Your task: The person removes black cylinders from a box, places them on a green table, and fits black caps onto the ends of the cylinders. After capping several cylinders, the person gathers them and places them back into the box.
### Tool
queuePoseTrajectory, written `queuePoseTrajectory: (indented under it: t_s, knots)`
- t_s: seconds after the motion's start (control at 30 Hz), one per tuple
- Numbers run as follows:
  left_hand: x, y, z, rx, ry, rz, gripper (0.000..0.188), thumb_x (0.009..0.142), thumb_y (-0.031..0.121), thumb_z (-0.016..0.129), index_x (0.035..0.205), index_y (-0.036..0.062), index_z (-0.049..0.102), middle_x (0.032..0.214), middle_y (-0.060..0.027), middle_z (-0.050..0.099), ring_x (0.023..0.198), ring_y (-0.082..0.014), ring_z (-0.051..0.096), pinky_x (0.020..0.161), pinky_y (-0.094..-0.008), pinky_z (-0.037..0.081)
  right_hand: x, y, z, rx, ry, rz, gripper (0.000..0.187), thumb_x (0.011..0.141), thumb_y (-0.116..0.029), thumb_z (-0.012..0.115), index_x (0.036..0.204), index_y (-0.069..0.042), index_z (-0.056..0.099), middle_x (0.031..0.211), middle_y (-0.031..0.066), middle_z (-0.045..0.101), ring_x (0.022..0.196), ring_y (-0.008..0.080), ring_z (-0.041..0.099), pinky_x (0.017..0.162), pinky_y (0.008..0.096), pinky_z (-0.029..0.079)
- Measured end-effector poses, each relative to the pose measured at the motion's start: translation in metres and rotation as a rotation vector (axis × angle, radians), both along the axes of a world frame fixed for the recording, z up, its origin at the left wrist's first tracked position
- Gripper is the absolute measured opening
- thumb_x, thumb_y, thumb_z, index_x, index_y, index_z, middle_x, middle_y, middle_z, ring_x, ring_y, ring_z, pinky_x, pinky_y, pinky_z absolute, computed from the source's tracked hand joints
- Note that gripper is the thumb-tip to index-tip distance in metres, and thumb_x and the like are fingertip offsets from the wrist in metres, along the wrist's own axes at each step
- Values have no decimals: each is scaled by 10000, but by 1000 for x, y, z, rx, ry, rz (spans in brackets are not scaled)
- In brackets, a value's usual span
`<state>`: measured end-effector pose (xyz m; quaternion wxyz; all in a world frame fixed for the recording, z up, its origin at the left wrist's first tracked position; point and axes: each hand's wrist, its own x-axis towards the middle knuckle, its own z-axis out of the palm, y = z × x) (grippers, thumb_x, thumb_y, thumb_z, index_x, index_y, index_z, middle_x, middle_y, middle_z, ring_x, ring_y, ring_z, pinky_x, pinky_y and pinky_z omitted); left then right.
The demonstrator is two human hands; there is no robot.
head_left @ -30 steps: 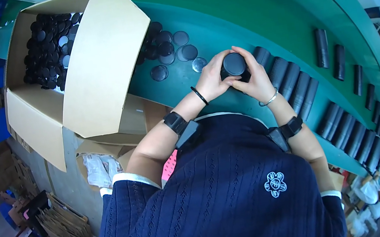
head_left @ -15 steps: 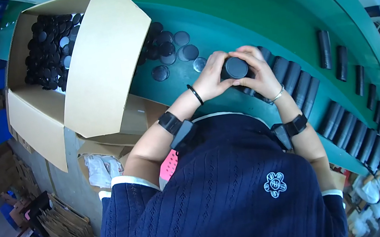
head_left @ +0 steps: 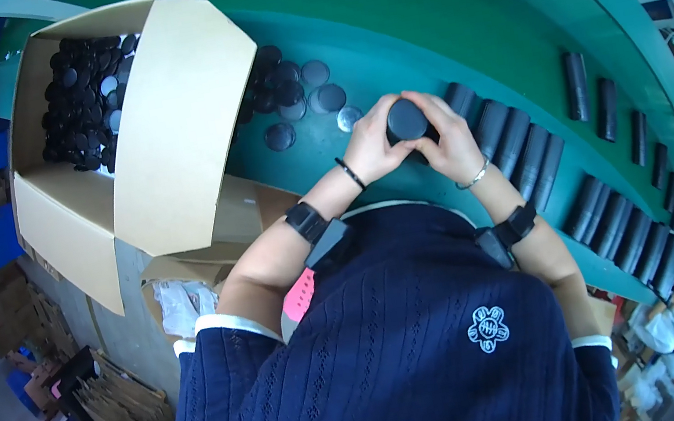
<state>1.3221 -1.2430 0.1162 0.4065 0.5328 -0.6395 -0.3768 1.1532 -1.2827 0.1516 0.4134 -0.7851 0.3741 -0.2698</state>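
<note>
Between both hands I hold an upright stack of black round discs, seen from above, so mostly its top disc shows. My left hand curves round its left side, and my right hand closes round the right, thumbs meeting at the near edge. Loose black discs lie scattered on the green bench left of my hands; a shinier one is close to my left fingers. Just right of my right hand, several black disc stacks lie on their sides in a row.
An open cardboard box full of black discs stands at the left, its flap reaching over the bench. More lying stacks continue to the right, with others on the far green ledge. Below the box is a carton with plastic bags.
Both hands have shifted slightly left with the stack, and the right fingers have drawn in closer round it. More of the row of lying stacks shows beside my right hand.
</note>
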Motion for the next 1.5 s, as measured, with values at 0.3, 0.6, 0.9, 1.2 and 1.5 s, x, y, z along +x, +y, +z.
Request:
queuePoseTrajectory:
  t_s: [0.3, 0.6, 0.9, 1.2, 1.5]
  knots:
    - [-2, -1, 5, -18, 31, -21, 657, 653, 132, 775, 1208, 34, 439, 1109, -204, 575, 1023, -405, 577, 832, -425, 498, -4, 6, -6, 176, -131, -12, 685, 693, -109, 775, 1296, -26, 460, 1257, 187, 534, 1154, 334, 544, 958, 371, 450]
    - [2, -11, 2, 59, 104, -6, 569, 661, 142, 759, 1129, 32, 454, 1092, -200, 586, 1032, -403, 576, 869, -418, 485, 1, -2, -13, 425, -318, -56, 673, 712, -83, 770, 1309, -36, 462, 1260, 89, 472, 1207, 228, 477, 1029, 341, 394]
    - [-14, -9, -5, -63, 28, 64, 580, 661, 131, 691, 1177, 6, 460, 1088, -180, 575, 998, -358, 600, 851, -380, 488, -2, 0, -12, 122, -121, -109, 638, 653, -99, 798, 1229, -43, 530, 1157, 122, 539, 1113, 280, 522, 947, 365, 440]
    - [28, -16, -5, 19, 134, -191, 684, 710, 102, 778, 1306, 41, 448, 1193, -113, 553, 1122, -215, 547, 941, -343, 453, -9, -15, -15, 231, -78, 38, 705, 718, -11, 752, 1341, -54, 426, 1253, 77, 446, 1172, 195, 479, 984, 310, 417]
    - [1, 5, -2, -23, 19, -10, 652, 735, 183, 732, 1278, 1, 420, 1209, -215, 545, 1088, -390, 549, 896, -423, 476, 4, 3, -11, 92, -47, -70, 650, 698, -81, 777, 1275, -47, 479, 1209, 133, 564, 1098, 245, 571, 931, 361, 468]
